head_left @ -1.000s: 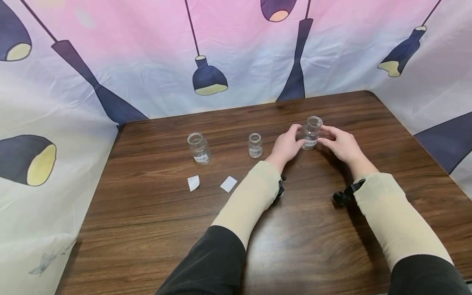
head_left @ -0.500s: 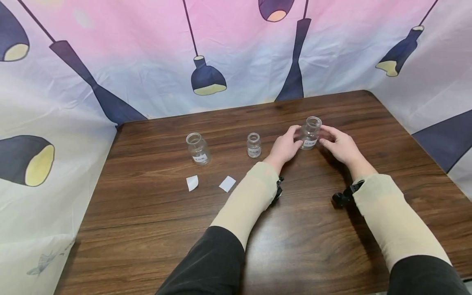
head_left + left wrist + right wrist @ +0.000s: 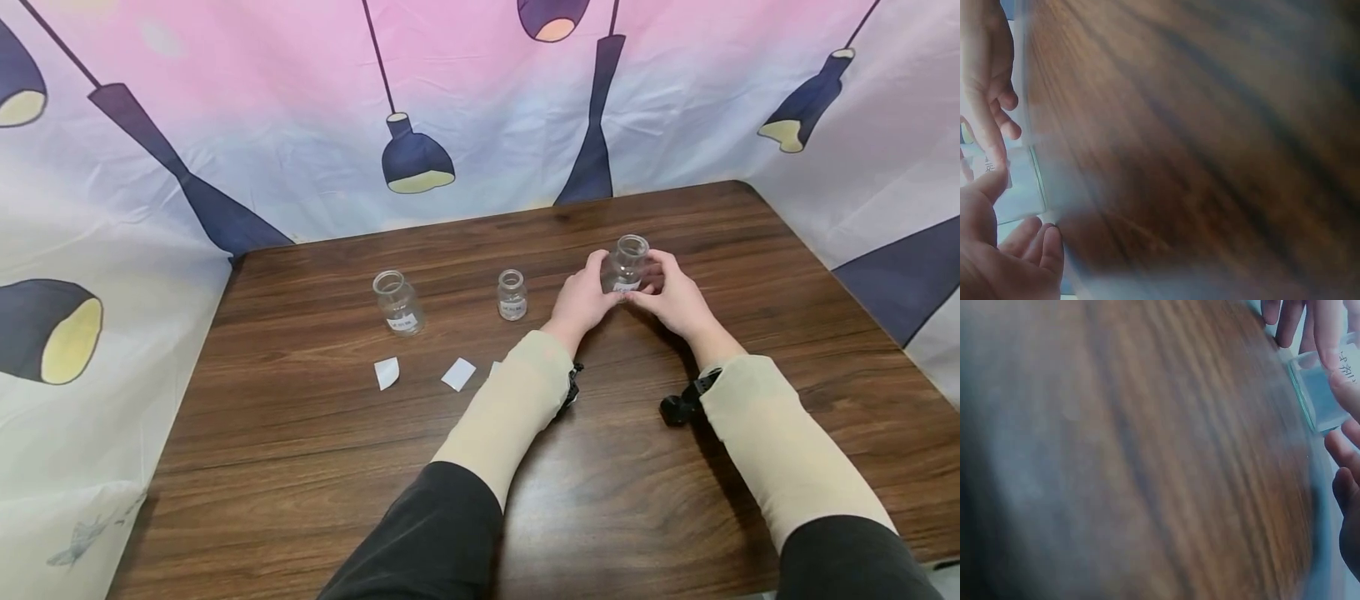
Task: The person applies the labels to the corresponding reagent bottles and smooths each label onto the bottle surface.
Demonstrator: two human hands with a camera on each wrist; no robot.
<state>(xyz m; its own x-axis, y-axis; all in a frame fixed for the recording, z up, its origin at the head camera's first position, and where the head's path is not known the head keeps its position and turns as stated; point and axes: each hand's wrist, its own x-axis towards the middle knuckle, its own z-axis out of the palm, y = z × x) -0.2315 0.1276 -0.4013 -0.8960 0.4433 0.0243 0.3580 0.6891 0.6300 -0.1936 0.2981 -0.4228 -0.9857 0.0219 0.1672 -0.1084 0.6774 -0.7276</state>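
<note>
A clear glass jar (image 3: 628,263) with a white label (image 3: 625,287) stands upright toward the back right of the table, between both hands. My left hand (image 3: 581,302) grips its left side, thumb at the label's edge. From the other side my right hand (image 3: 678,302) holds the jar, its thumb pressing on the label's front. In the left wrist view the two thumbs meet over the label on the jar (image 3: 1022,190). The right wrist view catches the jar's base (image 3: 1322,400) at its right edge, with fingers around it and dark writing on the label.
Left of the hands stand a small labelled glass jar (image 3: 512,297) and a larger labelled glass jar (image 3: 400,305). Two white paper pieces, one curled (image 3: 387,372) and one flat (image 3: 458,374), lie on the wooden table (image 3: 300,467). A patterned cloth (image 3: 315,167) hangs behind.
My right hand has closed in on the jar, its thumb moving left from beside the jar onto the label. The whole scene has shifted slightly left in the head view.
</note>
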